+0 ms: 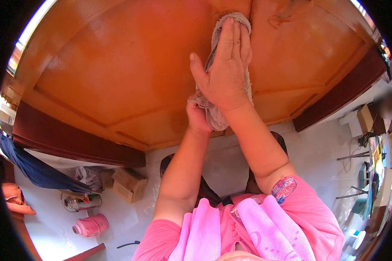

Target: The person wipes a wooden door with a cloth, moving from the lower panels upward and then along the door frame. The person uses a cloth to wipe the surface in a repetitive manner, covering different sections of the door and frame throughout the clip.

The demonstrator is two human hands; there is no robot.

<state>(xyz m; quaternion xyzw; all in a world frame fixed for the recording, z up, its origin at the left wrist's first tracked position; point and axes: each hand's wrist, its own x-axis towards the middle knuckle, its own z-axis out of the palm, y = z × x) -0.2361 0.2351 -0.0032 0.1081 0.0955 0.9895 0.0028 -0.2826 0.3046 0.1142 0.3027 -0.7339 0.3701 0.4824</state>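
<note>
A greyish folded cloth [216,119], looking like a towel, lies against an orange-brown wooden double door [135,61], across the seam between its panels. My right hand [228,74] presses flat on the cloth, fingers stretched upward and thumb spread out to the left. Below it, my left hand [197,114] grips the cloth's lower left part; the cloth and the right hand hide some of its fingers. Both forearms reach forward from pink sleeves.
Dark red-brown boards [69,137] flank the door at its base. Down on the left are a cardboard box [129,185], a pink thermos flask [90,225], a clear plastic bag [89,176] and a hanging dark blue cloth [41,167]. Cluttered items [374,191] line the right side.
</note>
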